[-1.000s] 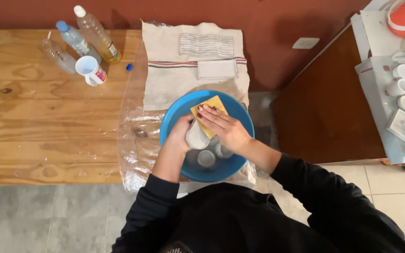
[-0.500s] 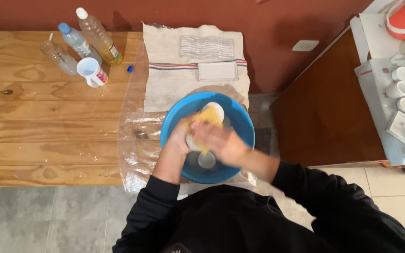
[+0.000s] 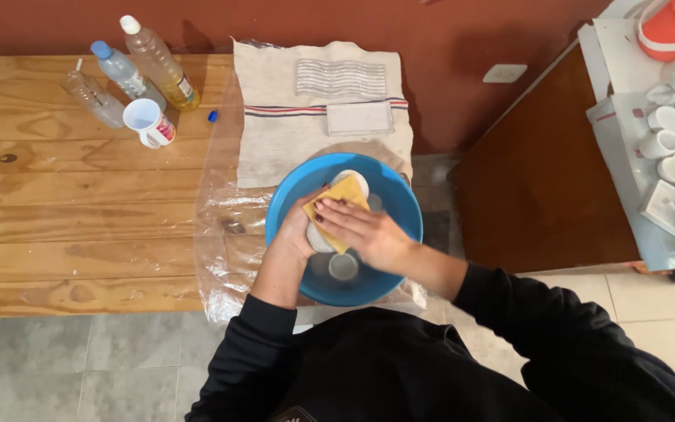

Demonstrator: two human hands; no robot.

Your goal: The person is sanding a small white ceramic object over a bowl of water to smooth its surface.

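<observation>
I see my right hand (image 3: 361,233) pressing a yellow square sponge (image 3: 336,202) flat onto a white round ceramic cup (image 3: 347,181), which my left hand (image 3: 300,231) grips from the side, both over the round blue plastic basin (image 3: 400,205). Count: one sponge, one held cup, a second small white cup (image 3: 343,266) on the basin floor, three clear plastic bottles (image 3: 154,62) and one white mug (image 3: 147,123) on the wooden table (image 3: 64,203). Versus half a second ago, the sponge has slid lower across the cup, whose rim stays exposed.
</observation>
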